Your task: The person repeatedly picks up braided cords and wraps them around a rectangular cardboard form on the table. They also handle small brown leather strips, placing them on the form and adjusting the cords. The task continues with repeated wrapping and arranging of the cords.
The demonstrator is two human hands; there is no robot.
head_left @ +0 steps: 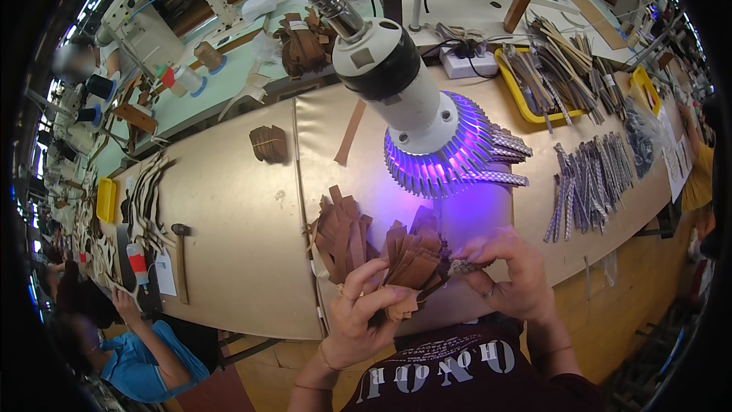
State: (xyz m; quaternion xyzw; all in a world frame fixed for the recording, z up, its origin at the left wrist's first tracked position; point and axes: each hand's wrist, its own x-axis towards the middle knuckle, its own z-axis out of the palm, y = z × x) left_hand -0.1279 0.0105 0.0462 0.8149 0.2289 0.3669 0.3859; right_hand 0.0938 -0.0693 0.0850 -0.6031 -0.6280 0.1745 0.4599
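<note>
My left hand (360, 307) is closed round a fanned bundle of brown leather strips (412, 258), held up over the table's near edge. To its right, my right hand (517, 273) pinches a small grey braided strip (462, 267) beside the bundle; my fingers partly hide it. A loose pile of similar brown strips (341, 233) lies just beyond my left hand. Above both hands hangs a white lamp (408, 99) with a finned head that throws purple light. Light braided straps (499, 178) stick out from the right side of its head.
Silvery braided straps (587, 191) lie on the gold-covered table (236, 259) at right, near a yellow tray (526, 111) of strips. A tied brown bundle (268, 143) and a hammer (181, 259) lie left. A co-worker in blue (152, 362) sits at lower left.
</note>
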